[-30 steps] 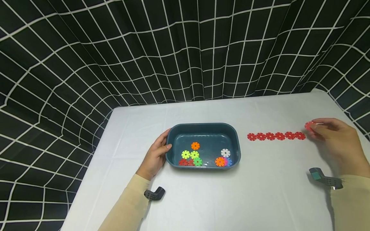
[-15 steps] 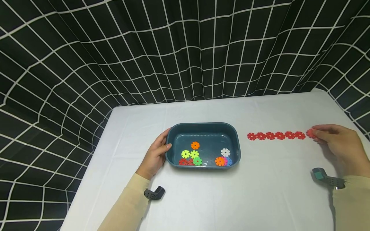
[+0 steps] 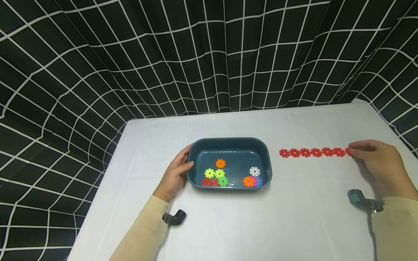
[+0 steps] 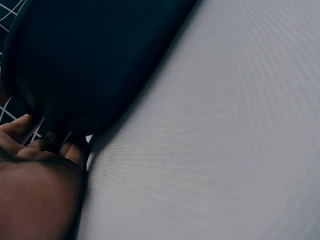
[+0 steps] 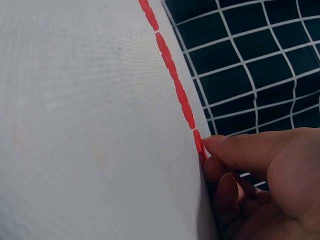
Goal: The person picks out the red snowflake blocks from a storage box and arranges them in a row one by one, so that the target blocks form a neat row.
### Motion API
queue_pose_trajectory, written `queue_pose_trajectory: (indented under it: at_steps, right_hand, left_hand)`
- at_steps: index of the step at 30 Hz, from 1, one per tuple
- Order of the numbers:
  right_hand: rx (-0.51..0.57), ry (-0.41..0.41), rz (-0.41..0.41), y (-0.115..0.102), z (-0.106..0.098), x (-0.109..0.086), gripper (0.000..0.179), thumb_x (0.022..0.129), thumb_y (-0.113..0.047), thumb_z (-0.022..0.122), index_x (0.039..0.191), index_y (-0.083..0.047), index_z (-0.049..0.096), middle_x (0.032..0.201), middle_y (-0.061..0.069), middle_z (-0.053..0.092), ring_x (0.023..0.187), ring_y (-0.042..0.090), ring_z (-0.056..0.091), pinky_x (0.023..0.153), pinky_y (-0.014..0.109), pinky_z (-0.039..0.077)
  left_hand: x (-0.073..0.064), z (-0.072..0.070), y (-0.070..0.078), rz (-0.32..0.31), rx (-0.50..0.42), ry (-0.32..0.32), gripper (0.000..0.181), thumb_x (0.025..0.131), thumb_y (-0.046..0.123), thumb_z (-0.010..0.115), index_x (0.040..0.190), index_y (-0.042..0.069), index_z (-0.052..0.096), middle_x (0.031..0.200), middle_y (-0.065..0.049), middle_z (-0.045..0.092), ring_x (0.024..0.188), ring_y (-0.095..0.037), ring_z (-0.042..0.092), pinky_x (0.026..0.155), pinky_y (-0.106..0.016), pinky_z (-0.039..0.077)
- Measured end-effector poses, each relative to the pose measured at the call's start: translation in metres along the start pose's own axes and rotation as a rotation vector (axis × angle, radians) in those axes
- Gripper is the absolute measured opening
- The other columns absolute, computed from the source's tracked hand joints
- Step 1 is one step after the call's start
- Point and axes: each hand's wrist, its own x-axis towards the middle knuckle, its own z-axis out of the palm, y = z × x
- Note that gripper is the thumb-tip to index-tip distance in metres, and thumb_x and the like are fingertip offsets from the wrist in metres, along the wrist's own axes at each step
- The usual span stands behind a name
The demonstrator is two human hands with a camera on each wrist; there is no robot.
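Observation:
My left hand (image 3: 174,175) grips the left side of a dark teal plastic basin (image 3: 236,161), thumb over the rim and fingers along its outer wall. To the basin's right, several red notched snowflake discs (image 3: 315,149) lie flat in a row on the white cloth. My right hand (image 3: 380,161) pinches another red snowflake disc (image 5: 198,141) between thumb and fingers, low over the table at the row's right end. In the head view the fingertips cover most of that disc. The left wrist view shows the basin's dark outside and the fingers behind its corner.
Inside the basin, orange, yellow-green, red and green discs (image 3: 223,181) cluster at the left; white (image 3: 254,171), orange, pink and blue ones sit at the right. A black curtain with white grid lines (image 3: 196,65) hangs behind the white table (image 3: 261,224).
My right hand has come down toward the row and slightly left, bringing its red disc in line with the row's right end. The left hand and basin have stayed put.

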Motion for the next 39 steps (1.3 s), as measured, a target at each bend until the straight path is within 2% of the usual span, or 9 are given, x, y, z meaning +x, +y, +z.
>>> queue_pose_trajectory:
  at_steps: [7, 13, 16, 19, 23, 26, 31, 37, 39]
  right_hand:
    - [0.018, 0.009, 0.027, 0.001, 0.002, 0.002, 0.054, 0.115, -0.025, 0.057, 0.158, 0.006, 0.047, 0.157, 0.037, 0.041, 0.141, 0.059, 0.037, 0.114, 0.071, 0.04]
    - [0.086, 0.027, 0.085, -0.004, -0.002, -0.003, 0.063, 0.116, -0.039, 0.051, 0.164, 0.002, 0.042, 0.161, 0.032, 0.041, 0.139, 0.052, 0.045, 0.117, 0.063, 0.042]
    - [0.157, 0.024, 0.11, -0.007, -0.006, -0.008, 0.071, 0.115, -0.051, 0.046, 0.167, -0.003, 0.04, 0.157, 0.025, 0.044, 0.13, 0.042, 0.051, 0.119, 0.057, 0.041]
    - [0.235, 0.033, 0.109, -0.01, -0.01, -0.013, 0.065, 0.112, -0.058, 0.044, 0.163, -0.018, 0.047, 0.146, 0.008, 0.05, 0.124, 0.029, 0.052, 0.121, 0.051, 0.039]
    - [0.325, 0.056, 0.047, -0.02, -0.014, -0.021, 0.039, 0.113, -0.055, 0.045, 0.147, -0.039, 0.056, 0.127, -0.012, 0.053, 0.114, 0.013, 0.054, 0.108, 0.024, 0.048]
    - [0.385, 0.058, -0.002, -0.033, -0.015, -0.026, 0.035, 0.114, -0.053, 0.047, 0.145, -0.04, 0.057, 0.123, -0.015, 0.055, 0.105, 0.005, 0.057, 0.088, 0.01, 0.052]
    - [0.502, 0.02, -0.111, -0.054, -0.013, -0.038, 0.047, 0.111, -0.058, 0.052, 0.151, -0.034, 0.057, 0.127, -0.01, 0.062, 0.103, 0.001, 0.064, 0.086, 0.01, 0.052]
    - [0.857, -0.102, -0.319, -0.076, -0.011, -0.048, 0.047, 0.111, -0.046, 0.061, 0.146, -0.014, 0.061, 0.125, -0.001, 0.073, 0.102, 0.009, 0.074, 0.08, 0.014, 0.056]
    - [0.901, -0.137, -0.369, -0.084, -0.01, -0.053, 0.045, 0.114, -0.041, 0.057, 0.147, -0.011, 0.06, 0.125, 0.001, 0.073, 0.103, 0.011, 0.075, 0.082, 0.015, 0.057]
  left_hand:
    - [0.0, 0.0, 0.0, 0.001, 0.004, 0.002, 0.061, 0.11, 0.0, 0.049, 0.169, 0.007, 0.036, 0.17, -0.009, 0.042, 0.157, -0.026, 0.036, 0.126, -0.042, 0.031]
    - [0.0, 0.001, 0.001, -0.011, 0.01, 0.013, 0.06, 0.11, -0.001, 0.048, 0.169, 0.009, 0.038, 0.169, -0.006, 0.044, 0.157, -0.022, 0.037, 0.126, -0.039, 0.031]
    - [0.0, 0.002, 0.002, -0.018, 0.006, 0.013, 0.06, 0.11, -0.001, 0.048, 0.169, 0.009, 0.039, 0.17, -0.004, 0.043, 0.157, -0.02, 0.036, 0.126, -0.038, 0.031]
    - [0.0, 0.002, 0.002, -0.016, 0.004, 0.009, 0.061, 0.11, 0.0, 0.049, 0.169, 0.008, 0.038, 0.17, -0.005, 0.043, 0.157, -0.02, 0.035, 0.126, -0.038, 0.03]
    - [-0.001, 0.001, 0.002, -0.011, 0.004, 0.006, 0.061, 0.11, 0.0, 0.049, 0.169, 0.008, 0.038, 0.17, -0.006, 0.042, 0.158, -0.021, 0.035, 0.126, -0.038, 0.03]
    - [-0.001, 0.001, 0.002, -0.009, 0.002, 0.006, 0.061, 0.11, 0.0, 0.049, 0.169, 0.008, 0.038, 0.17, -0.005, 0.042, 0.158, -0.021, 0.035, 0.126, -0.039, 0.03]
    - [0.0, 0.001, 0.002, -0.006, -0.002, 0.003, 0.061, 0.11, -0.002, 0.048, 0.169, 0.008, 0.038, 0.17, -0.006, 0.042, 0.158, -0.023, 0.035, 0.127, -0.04, 0.03]
    - [0.0, 0.0, 0.0, -0.009, 0.005, 0.009, 0.06, 0.11, -0.001, 0.048, 0.169, 0.009, 0.039, 0.17, -0.005, 0.043, 0.158, -0.022, 0.035, 0.127, -0.04, 0.03]
    - [0.0, 0.0, -0.001, -0.011, 0.007, 0.008, 0.06, 0.11, -0.001, 0.048, 0.169, 0.009, 0.038, 0.17, -0.005, 0.042, 0.158, -0.022, 0.035, 0.126, -0.04, 0.03]
